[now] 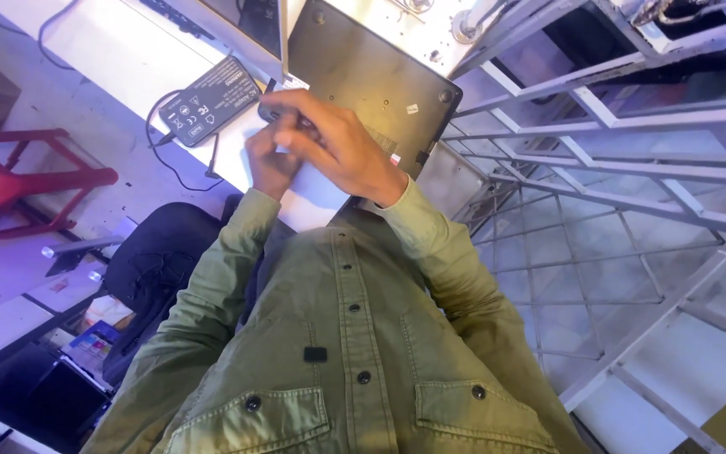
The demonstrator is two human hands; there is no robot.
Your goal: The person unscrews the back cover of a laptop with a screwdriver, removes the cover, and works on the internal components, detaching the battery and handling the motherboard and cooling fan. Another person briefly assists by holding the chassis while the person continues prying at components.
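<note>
Right hand (338, 139) lies curled over the near-left corner of an upturned dark laptop (371, 76), its fingers bent and closed around a small dark object (267, 112) that peeks out just left of the fingertips; what that object is cannot be told. Left hand (269, 164) sits under and just left of the right one, fingers folded in toward it, touching it, and whether it grips anything cannot be told because the right hand covers it. Going by size, the white table (128, 59) comes first, running from near right to far left as a long slab. On it the laptop lies bottom side up, a flat dark rectangle with rounded corners, small screws and a rubber foot at its right corner; its long axis runs from the far left toward the near right, and its near edge sits just past the hands. Left of the hands lies a dark power adapter (209, 101), a flat brick with pale markings on its top face, its long axis tilted from near left to far right, with a thin dark cable (180, 172) looping off its near-left end over the table edge. Both hands emerge from olive-green sleeves (220, 277).
</note>
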